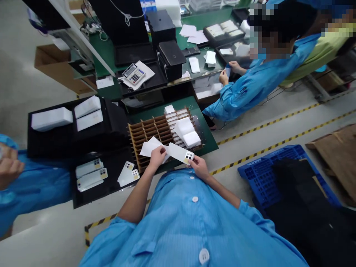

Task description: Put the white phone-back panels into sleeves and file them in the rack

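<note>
- Apparently feeding cover (179, 152) into sleeve (148, 146).
- Clamping sleeve with left hand (157, 156) fingers, cover's camera end with right hand (198, 167) fingers.
- Needing edge squared to sleeve mouth.

White back cover (180, 153) — near-level; camera end right

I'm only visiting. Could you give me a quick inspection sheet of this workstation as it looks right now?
Surface: green mat on the bench, black tray beside it.
Job's things: phone back cover held with a white sheet; cardboard divider rack partly filled.
Clutter: spare covers on the tray; white stacks; calculator.
Hands: left hand and right hand both grip the cover at its ends.
Cables: white cable across a black box at the back.
Surroundings: co-worker's sleeve opposite; blue crate; striped floor tape.
</note>
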{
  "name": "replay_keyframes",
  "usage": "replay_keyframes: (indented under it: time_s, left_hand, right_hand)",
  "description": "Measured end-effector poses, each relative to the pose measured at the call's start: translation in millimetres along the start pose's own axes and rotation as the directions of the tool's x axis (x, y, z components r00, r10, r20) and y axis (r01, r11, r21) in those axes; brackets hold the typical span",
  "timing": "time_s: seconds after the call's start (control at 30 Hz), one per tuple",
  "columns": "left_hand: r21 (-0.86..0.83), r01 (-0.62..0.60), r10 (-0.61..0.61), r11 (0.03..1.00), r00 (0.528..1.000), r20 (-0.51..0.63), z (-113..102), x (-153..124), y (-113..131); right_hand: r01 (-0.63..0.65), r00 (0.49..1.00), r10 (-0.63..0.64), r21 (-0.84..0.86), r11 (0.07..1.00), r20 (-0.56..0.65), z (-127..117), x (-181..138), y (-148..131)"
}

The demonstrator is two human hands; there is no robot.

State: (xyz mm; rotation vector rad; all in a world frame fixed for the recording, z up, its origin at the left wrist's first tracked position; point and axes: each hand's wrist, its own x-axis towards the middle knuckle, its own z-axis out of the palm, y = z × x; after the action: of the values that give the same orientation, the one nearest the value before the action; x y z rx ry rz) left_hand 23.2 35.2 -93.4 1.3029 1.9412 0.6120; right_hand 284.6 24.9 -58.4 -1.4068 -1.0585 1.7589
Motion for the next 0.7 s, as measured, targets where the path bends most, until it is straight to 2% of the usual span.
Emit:
replay_keyframes:
  time_s: [0.2, 0.43, 0.57, 0.7]
  left_hand:
    - [-0.044, 0.028, -0.027, 0.999, 0.999, 0.029, -6.0, 6.0, -9.1]
    - [-0.207, 0.086, -0.104, 0.975, 0.992, -0.078, -0.9, 1.3, -10.8]
    - [-0.242, 0.031, -0.074, 0.970, 0.983, -0.168, 1.0, -2.3, -5.1]
    - [-0.189, -0.042, 0.001, 0.981, 0.978, -0.210, 7.0, -6.6, 1.6]
  right_hand:
    - [-0.010, 0.998, 0.009, -0.021, 1.000, -0.058, 10.1, 2.9, 9.9]
    - [0.027, 0.999, -0.029, -0.070, 0.997, -0.025, 16.3, 6.7, 22.6]
    - [0.091, 0.996, -0.089, -0.170, 0.981, 0.018, 16.0, 6.4, 24.9]
    - [0.115, 0.993, -0.109, -0.222, 0.968, 0.041, 14.6, 8.1, 19.4]
